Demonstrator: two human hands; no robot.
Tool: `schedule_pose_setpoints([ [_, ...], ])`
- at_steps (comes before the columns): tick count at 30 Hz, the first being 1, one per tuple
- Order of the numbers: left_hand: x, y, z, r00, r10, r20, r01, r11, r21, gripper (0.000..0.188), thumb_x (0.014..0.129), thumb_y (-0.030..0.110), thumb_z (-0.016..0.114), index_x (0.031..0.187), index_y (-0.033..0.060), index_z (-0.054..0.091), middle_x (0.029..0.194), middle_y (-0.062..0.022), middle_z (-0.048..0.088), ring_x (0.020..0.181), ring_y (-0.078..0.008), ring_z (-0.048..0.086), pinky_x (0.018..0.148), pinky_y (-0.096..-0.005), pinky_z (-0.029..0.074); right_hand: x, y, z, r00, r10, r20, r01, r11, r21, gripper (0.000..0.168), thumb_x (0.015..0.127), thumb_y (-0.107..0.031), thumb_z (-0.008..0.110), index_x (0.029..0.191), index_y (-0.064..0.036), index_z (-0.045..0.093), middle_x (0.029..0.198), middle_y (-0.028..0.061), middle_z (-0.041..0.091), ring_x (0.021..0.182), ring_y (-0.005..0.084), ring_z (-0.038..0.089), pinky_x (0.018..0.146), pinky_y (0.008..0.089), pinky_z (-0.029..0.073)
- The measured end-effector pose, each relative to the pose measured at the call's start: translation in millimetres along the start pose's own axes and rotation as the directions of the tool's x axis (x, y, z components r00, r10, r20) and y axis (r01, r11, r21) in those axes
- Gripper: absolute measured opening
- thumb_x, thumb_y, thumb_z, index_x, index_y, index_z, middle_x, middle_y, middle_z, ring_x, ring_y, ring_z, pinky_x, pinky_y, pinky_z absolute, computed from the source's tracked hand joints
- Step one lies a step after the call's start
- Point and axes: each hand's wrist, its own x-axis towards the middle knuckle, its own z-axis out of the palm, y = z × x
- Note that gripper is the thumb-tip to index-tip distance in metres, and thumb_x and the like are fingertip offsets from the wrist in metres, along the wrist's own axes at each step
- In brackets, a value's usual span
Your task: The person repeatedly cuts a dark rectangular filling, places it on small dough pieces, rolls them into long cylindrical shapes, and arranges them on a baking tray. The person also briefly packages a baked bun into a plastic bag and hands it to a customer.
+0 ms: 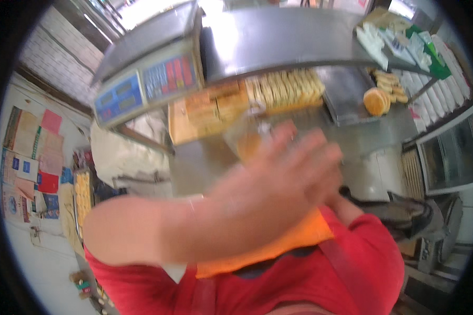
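Observation:
My left hand (299, 157), blurred by motion, reaches across in front of my chest with its back towards me. The fingers look spread, but the palm is hidden. Just past its wrist is a clear plastic bag (230, 134) with a round golden baked item (248, 145) inside. Whether a hand grips this bag cannot be told. My right hand (333, 185) is mostly covered by the left; only its wrist and forearm show plainly. Beyond both hands, a wooden tray (177, 122) carries rows of pale sliced pastries (285, 88) on a metal counter (201, 165).
A digital scale (149, 82) stands on the upper steel shelf (283, 37). Plastic bags (398, 43) lie at that shelf's right end. Below are a dark baking tray (349, 94) and round flat pastries (376, 101). At left is a tray of baked pieces (82, 193).

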Motion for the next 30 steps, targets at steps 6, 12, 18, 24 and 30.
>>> schedule_pose_setpoints([
  [6, -40, -71, 95, 0.967, -0.251, 0.041, 0.238, 0.950, 0.200, 0.062, 0.083, 0.017, 0.071, 0.138, 0.0035, 0.047, 0.154, -0.0150, 0.035, 0.145, -0.0317, 0.031, 0.118, -0.0528, 0.024, -36, -54, -45, 0.993, 0.080, 0.089, -0.083, 0.996, 0.032, 0.064, 0.067, -0.038, 0.079, 0.115, 0.001, 0.064, 0.082, 0.0147, 0.066, 0.074, 0.0268, 0.066, 0.070, 0.0358, 0.052],
  [12, -38, -76, 166, 0.943, -0.316, 0.105, 0.316, 0.949, 0.017, 0.068, 0.082, 0.018, 0.074, 0.141, 0.0043, 0.044, 0.154, -0.0152, 0.035, 0.145, -0.0328, 0.029, 0.117, -0.0539, 0.025, -57, -9, -65, 0.997, 0.062, -0.042, -0.063, 0.998, -0.022, 0.062, 0.066, -0.038, 0.080, 0.112, 0.000, 0.065, 0.083, 0.0133, 0.067, 0.071, 0.0279, 0.065, 0.069, 0.0383, 0.053],
  [18, -82, -44, 282, 0.756, -0.639, 0.144, 0.628, 0.644, -0.437, 0.075, 0.080, 0.025, 0.078, 0.144, 0.0048, 0.044, 0.150, -0.0207, 0.042, 0.139, -0.0378, 0.038, 0.114, -0.0465, 0.033, -12, 10, -92, 0.966, 0.108, -0.234, -0.100, 0.994, 0.050, 0.066, 0.064, -0.037, 0.080, 0.117, -0.001, 0.064, 0.088, 0.0146, 0.068, 0.081, 0.0296, 0.067, 0.074, 0.0380, 0.053],
  [24, -87, 20, 314, 0.425, -0.776, 0.466, 0.874, 0.218, -0.435, 0.070, 0.079, 0.019, 0.077, 0.138, -0.0026, 0.046, 0.136, -0.0270, 0.053, 0.124, -0.0443, 0.053, 0.103, -0.0450, 0.044, 65, 37, -161, 0.881, 0.111, -0.460, -0.015, 0.978, 0.207, 0.054, 0.066, -0.033, 0.082, 0.105, 0.001, 0.066, 0.076, 0.0100, 0.064, 0.067, 0.0264, 0.063, 0.065, 0.0378, 0.051],
  [30, 5, 4, 274, 0.433, -0.872, 0.228, 0.861, 0.326, -0.391, 0.072, 0.081, 0.020, 0.076, 0.141, -0.0017, 0.043, 0.131, -0.0257, 0.058, 0.119, -0.0437, 0.055, 0.100, -0.0463, 0.046, 150, 80, -214, 0.824, 0.199, -0.531, 0.035, 0.917, 0.398, 0.047, 0.069, -0.041, 0.083, 0.087, 0.001, 0.069, 0.073, 0.0152, 0.068, 0.069, 0.0287, 0.066, 0.067, 0.0405, 0.051],
])
